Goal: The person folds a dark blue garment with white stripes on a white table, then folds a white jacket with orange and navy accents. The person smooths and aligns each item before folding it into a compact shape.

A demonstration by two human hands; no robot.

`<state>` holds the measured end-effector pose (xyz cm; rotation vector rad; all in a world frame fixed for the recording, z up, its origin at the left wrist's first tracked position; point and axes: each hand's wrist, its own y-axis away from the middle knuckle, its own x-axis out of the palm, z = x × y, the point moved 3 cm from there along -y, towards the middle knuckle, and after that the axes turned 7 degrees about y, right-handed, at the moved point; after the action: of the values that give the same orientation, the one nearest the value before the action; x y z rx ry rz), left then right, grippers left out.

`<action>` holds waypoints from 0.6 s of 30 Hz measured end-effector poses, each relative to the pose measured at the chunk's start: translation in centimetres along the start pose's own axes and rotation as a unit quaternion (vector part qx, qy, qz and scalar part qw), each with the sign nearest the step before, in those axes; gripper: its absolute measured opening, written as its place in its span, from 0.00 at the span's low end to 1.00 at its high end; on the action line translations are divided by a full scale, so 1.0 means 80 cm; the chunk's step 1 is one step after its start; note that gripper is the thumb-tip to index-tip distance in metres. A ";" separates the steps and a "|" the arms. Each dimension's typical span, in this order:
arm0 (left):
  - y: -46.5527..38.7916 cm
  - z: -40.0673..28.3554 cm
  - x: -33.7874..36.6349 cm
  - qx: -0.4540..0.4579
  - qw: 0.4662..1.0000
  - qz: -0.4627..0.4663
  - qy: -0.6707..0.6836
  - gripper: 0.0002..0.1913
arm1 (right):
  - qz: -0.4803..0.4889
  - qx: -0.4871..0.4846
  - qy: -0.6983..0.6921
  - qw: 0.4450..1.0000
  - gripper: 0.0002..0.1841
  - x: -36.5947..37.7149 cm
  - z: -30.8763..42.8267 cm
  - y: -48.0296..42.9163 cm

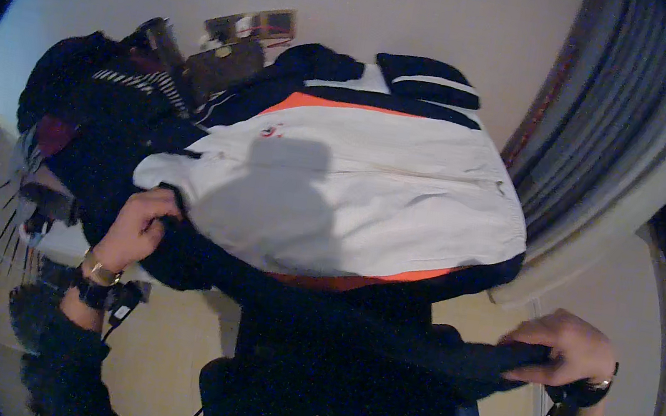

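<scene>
A white zip-up jacket with orange strips and dark side panels lies spread out before me, its collar to the left and its hem to the right. My left hand pinches dark fabric at the near shoulder, beside the collar. The dark near sleeve stretches across to my right hand, which grips its end past the near edge of the jacket. At the far side, the other sleeve, dark with a white stripe, is partly visible. A shadow falls across the jacket's front.
A heap of dark clothing with a striped piece sits to the left. Behind it are a brown box and a compartmented holder against the wall. A grey striped curtain hangs close on the right.
</scene>
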<state>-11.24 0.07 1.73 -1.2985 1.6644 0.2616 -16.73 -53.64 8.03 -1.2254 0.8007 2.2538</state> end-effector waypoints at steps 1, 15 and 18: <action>-0.004 -0.002 0.000 0.009 0.998 0.053 -0.021 0.15 | -0.001 -0.003 -0.025 1.000 0.17 0.005 -0.001 -0.004; 0.016 -0.054 0.061 0.095 0.982 0.128 -0.097 0.20 | -0.039 0.006 -0.146 0.988 0.12 0.062 -0.054 -0.035; 0.016 -0.033 0.044 -0.020 0.994 0.103 -0.029 0.18 | -0.107 0.021 -0.161 0.981 0.11 0.035 -0.053 -0.022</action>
<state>-13.61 -3.41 -0.16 -1.1381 1.7519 0.4539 -14.54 -54.93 3.30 -0.8490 0.5622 2.1684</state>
